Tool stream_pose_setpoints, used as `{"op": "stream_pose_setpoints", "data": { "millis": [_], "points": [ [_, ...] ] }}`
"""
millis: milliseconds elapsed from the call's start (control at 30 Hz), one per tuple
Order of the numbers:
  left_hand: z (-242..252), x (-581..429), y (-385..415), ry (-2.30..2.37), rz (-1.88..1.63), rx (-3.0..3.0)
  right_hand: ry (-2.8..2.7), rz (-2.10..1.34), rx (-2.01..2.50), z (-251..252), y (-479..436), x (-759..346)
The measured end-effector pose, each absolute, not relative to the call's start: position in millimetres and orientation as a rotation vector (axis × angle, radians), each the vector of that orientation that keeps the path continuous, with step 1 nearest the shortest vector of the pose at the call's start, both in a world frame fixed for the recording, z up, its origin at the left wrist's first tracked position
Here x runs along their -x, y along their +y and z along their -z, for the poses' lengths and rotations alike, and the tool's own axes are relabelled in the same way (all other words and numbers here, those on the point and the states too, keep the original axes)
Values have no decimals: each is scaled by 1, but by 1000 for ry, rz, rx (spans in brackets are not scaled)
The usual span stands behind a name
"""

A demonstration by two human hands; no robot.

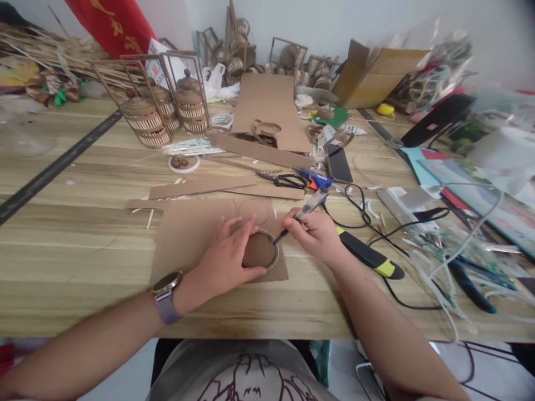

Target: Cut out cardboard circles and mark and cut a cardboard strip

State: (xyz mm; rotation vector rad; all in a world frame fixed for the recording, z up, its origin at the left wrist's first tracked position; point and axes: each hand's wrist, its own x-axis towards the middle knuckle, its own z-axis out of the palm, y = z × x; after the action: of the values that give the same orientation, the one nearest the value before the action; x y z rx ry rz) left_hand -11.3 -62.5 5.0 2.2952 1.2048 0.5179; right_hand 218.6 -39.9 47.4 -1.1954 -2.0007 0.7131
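Basically, our L hand (225, 253) is spread on the cardboard sheet (188, 239) at the ring's 9 o'clock, thumb by 6, fingertips near 11, apparently pinning the ring (277, 255); our R hand (320, 234) grips the pen (308, 207), tip at the ring's inner edge, approx 2 o'clock. The ring lies toward the sheet's 3 o'clock side, w/ a drawn circle (253, 210) near its 12. For a clean line, we'd best press evenly w/ the L, hold the pen at a const. angle, hug the inner wall, and shift fingers out of the tip's way w/o letting the ring slip.

Re containers, clocked from the ring: abt 11, a shallow white dish (194, 165) holds a few brown beads (176, 162); farther that way, lidded woven baskets (146, 122) stand in frames, contents hidden. At 1, far back on the tabletop (83, 267), a cardboard box (376, 78) has its flaps up; can't tell what's inside.
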Motion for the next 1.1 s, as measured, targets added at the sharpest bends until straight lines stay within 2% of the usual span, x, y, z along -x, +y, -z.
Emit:
{"op": "stream_pose_setpoints", "data": {
  "millis": [600, 1100],
  "points": [
    [10, 15, -62, 1180, -626, -2399, -1047, -1213, 1200, -15, -20, -200],
    [14, 19, -60, 1167, -632, -2406, -852, -1375, 1105, -6, -15, -201]
  ]
}}
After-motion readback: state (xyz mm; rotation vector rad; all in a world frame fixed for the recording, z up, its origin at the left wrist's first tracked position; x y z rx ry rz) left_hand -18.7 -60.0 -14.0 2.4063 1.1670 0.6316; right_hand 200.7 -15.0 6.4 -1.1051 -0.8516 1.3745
